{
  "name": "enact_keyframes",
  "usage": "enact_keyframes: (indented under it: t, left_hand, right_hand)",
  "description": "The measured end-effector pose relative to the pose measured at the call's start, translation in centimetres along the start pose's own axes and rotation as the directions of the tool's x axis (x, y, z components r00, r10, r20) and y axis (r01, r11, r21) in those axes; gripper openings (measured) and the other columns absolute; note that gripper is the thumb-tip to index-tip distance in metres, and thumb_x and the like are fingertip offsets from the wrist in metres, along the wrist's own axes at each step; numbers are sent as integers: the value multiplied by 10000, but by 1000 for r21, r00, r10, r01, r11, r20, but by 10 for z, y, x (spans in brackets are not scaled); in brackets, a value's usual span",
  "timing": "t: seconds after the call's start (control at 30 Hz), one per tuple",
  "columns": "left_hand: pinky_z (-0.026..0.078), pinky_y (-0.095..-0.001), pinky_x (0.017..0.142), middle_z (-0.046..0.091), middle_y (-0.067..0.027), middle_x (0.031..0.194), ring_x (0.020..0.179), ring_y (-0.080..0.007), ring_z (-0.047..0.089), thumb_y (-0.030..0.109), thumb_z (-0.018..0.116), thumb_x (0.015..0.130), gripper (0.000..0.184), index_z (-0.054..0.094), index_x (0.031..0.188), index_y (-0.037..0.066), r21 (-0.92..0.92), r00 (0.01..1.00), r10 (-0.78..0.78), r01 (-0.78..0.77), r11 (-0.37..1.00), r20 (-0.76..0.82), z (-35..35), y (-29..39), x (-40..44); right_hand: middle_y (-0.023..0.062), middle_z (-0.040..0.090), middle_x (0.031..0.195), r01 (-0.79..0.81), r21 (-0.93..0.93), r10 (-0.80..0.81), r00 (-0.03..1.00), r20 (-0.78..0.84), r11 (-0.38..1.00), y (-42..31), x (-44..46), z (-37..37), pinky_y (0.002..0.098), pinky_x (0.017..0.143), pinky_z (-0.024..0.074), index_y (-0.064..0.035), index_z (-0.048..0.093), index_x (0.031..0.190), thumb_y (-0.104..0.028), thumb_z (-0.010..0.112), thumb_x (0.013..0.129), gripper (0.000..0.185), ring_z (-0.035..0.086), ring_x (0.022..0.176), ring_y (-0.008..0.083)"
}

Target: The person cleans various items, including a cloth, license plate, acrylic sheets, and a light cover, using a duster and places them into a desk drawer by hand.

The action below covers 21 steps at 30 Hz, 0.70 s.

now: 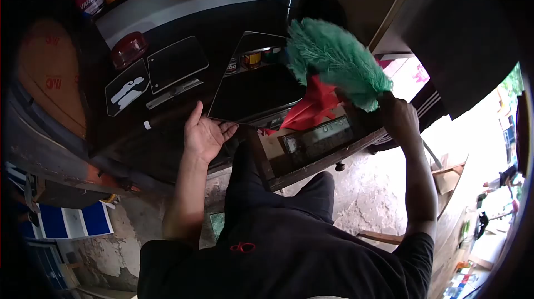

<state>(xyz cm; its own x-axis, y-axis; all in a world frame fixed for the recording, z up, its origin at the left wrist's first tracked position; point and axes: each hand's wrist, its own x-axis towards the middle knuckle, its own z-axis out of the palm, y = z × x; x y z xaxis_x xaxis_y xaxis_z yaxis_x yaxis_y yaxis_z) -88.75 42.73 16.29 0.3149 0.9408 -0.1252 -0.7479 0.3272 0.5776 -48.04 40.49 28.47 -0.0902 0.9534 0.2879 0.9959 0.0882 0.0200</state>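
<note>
One dark table (103,135) spans your front, w/ a drawer (308,167) pulled out on your side. Next in size: the glossy black panel (250,90), in front of you, lower edge near the drawer, w/ cans mirrored in its face. Over its R side sits the green duster (336,60), closed in your R hand (399,116). Looks like a dusting step is in hand, prob. on that panel. Red cloth (312,104) lies just below the duster, by the panel's lower R side; can't tell what holds it. Your L hand (206,135) is open, palm up, fingers at the panel's lower L corner; contact vs. just beside, can't tell. Smaller stuff, L side: two flat dark plates (178,63), a red container (129,49), a metal strip (175,94). Next stroke calls for a light R wrist, a steady panel w/ L fingers clear of the bristles, & the cloth kept from snagging.
</note>
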Motion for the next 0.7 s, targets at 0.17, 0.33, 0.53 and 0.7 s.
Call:
enact_keyframes:
  t: [0.17,0.33,0.53,0.7]
  left_hand:
    - [387,-443,941,484,-133,1260,1128,-292,482,568,446,841,642,449,1248,71,-173,983,122,-146,974,-139,-2,-29,-11]
    - [285,-437,1026,457,-139,1283,1181,-297,437,598,367,860,689,438,1250,34,-263,991,80,-50,963,105,8,-41,-13]
    - [309,-418,1009,432,-135,1300,1155,-300,452,601,366,858,707,407,1276,33,-233,984,119,-86,969,132,8,-45,-13]
    - [339,-416,978,489,-117,1224,1131,-291,468,585,396,858,595,511,1122,65,-158,983,168,-178,971,-73,17,-44,-15]
  right_hand:
    - [170,578,651,358,155,-374,923,93,921,0,-35,13,461,532,444,-56,522,863,-132,570,784,120,572,603,381]
    - [201,549,626,123,191,-115,992,-49,974,24,-27,35,437,478,409,-10,522,832,-48,477,788,74,542,563,397]
    - [195,541,606,94,136,-90,995,-37,986,0,-33,19,438,488,421,-29,542,867,-104,520,830,87,563,569,378]
    - [203,579,666,123,28,-123,992,-9,992,-3,-19,13,456,518,450,-49,525,877,-100,549,759,131,577,596,395]
